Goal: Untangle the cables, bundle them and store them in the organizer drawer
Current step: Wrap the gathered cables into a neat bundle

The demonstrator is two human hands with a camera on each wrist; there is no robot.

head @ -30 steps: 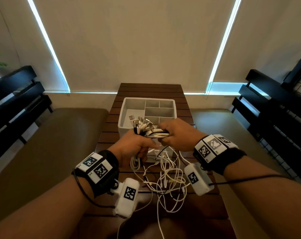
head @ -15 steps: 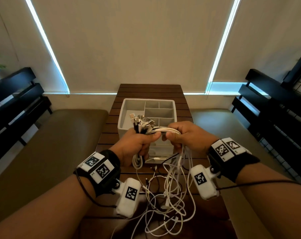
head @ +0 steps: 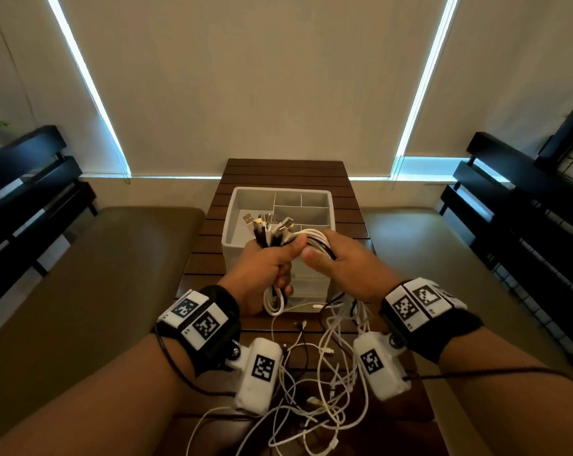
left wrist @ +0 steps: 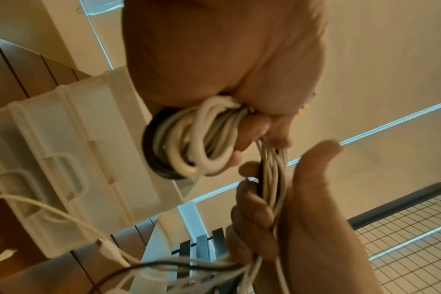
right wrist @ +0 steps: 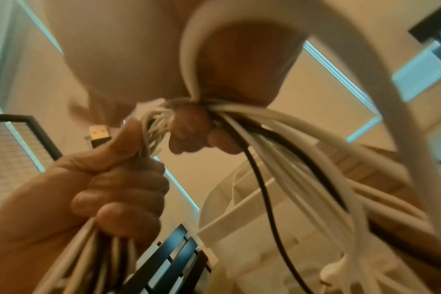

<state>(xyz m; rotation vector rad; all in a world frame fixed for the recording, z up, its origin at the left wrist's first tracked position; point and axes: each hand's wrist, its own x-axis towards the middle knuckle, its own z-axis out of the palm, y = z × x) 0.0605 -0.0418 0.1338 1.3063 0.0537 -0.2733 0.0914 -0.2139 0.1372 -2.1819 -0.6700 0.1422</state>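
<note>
My left hand (head: 265, 268) grips a bundle of white and black cables (head: 272, 240) upright in its fist. Several USB plugs (head: 270, 225) stick out above it, and a coiled loop (head: 273, 301) hangs below. My right hand (head: 344, 258) holds the same cables' strands (head: 314, 236) right beside the left thumb. In the left wrist view the coil (left wrist: 194, 143) sits under the left fingers, and the right hand (left wrist: 302, 218) clasps the strands (left wrist: 272, 179). The white organizer (head: 229, 238) stands behind the hands, its low drawer (head: 311, 287) partly hidden. Loose cable tails (head: 314, 399) lie tangled on the table.
The dark slatted table (head: 285, 172) is narrow, with brown cushioned benches (head: 91, 274) on both sides. Black slatted backrests (head: 25, 179) stand at far left and right. The organizer's top compartments (head: 301, 212) hold nothing that I can see.
My right hand drew the strands out to the right, then came back beside the left thumb. The loose tails shifted on the table. The left hand kept its grip.
</note>
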